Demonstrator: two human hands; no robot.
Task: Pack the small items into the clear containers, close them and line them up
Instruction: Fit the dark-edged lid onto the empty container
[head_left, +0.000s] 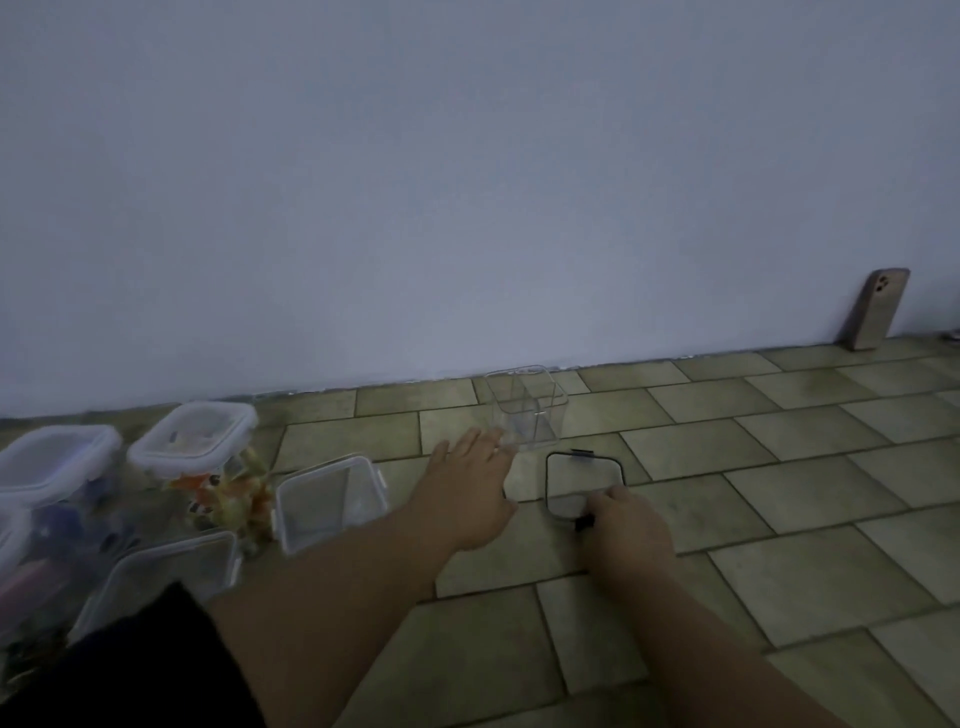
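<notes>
Hands out low over the tiled floor (779, 441). Left hand (467, 488) is flat, fingers straight and spread, holding nothing, fingertips at the near left corner of the empty clear container (525, 408); contact I can't confirm. That container stands upright, lidless, just off the wall (467, 182). Right hand (631, 525) curls onto the near edge of the black-rimmed lid (582, 480), lying flat just in front of the container. Left side is crowded: closed tubs (192, 434), a white-edged box (332, 499), loose small items (234, 499). Rightward, open tiles run to a phone (878, 309) leaning on the wall.
</notes>
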